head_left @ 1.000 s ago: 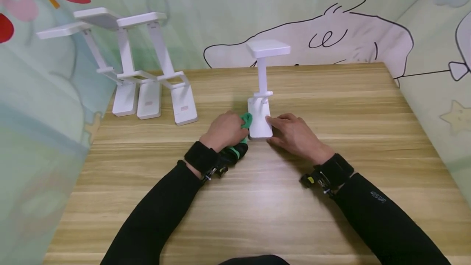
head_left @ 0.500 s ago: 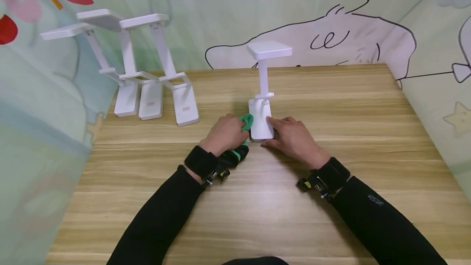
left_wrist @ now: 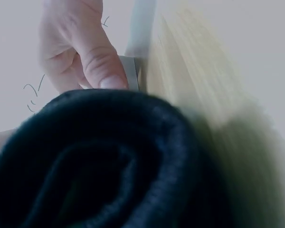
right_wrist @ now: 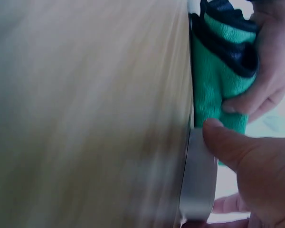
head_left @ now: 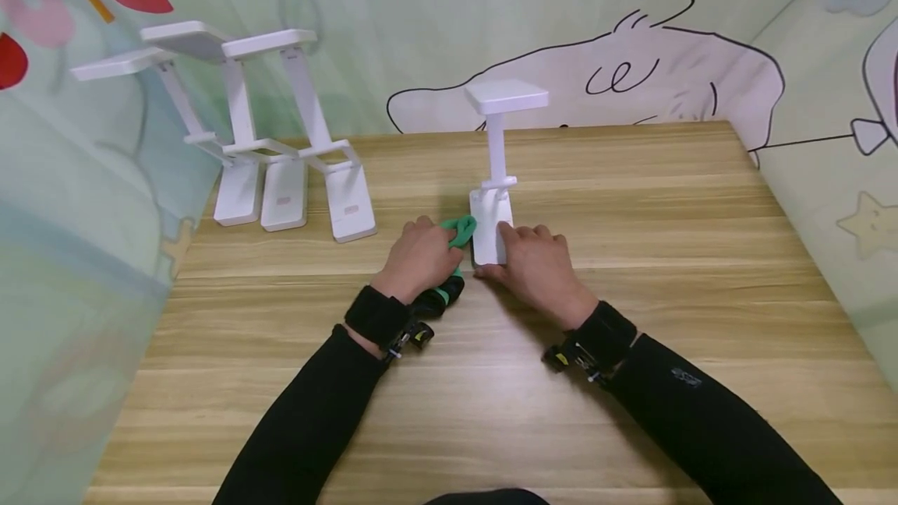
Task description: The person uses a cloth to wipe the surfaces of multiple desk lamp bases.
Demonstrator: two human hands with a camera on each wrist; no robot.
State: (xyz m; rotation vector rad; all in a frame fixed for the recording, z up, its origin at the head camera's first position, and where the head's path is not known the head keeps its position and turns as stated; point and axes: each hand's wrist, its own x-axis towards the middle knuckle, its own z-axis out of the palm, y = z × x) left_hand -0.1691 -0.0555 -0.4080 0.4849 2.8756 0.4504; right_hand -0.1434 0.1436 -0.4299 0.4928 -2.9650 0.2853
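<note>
A white desk lamp (head_left: 487,228) stands upright on the wooden table, its head tilted out over the back. My left hand (head_left: 418,259) holds a bunched green and black cloth (head_left: 461,229) against the left side of the lamp's base. My right hand (head_left: 543,267) grips the base from the right, with fingers on its top and side and the thumb across the front end. The right wrist view shows that thumb on the lamp base (right_wrist: 199,175), close to the green cloth (right_wrist: 223,80). Dark rolled cloth (left_wrist: 99,156) fills much of the left wrist view, hiding most of the lamp.
Several similar white lamps (head_left: 351,201) stand in a row at the table's back left. The wooden table (head_left: 449,388) ends at a printed fabric backdrop (head_left: 435,30) with cartoon drawings, which also hangs along both sides.
My right hand has shifted left, further over the lamp's base, with its thumb now reaching to the left end of the front edge. The left hand and cloth stay nearly where they were.
</note>
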